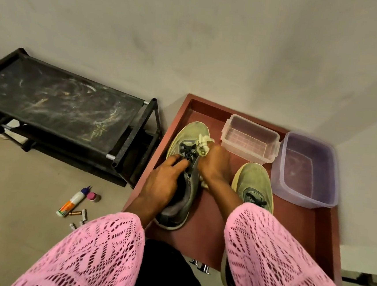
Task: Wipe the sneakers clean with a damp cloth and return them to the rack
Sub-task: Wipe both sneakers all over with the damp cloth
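Your pink sleeves (94, 253) frame the red tray (199, 234). Your left hand (163, 182) grips the left sneaker (189, 143); your right hand (213, 166) pinches the cloth (202, 145) against its laces. The clear tub (249, 142) and purple tub (307, 170) crowd the far rim; the rack (60, 105) stands left.

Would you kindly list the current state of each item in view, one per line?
left sneaker: on the red tray, being wiped
right sneaker: upright on tray
cloth: bunched in right hand
left hand: gripping the sneaker
clear container: lidless
purple tub: lidless
shoe rack: top shelf dusty
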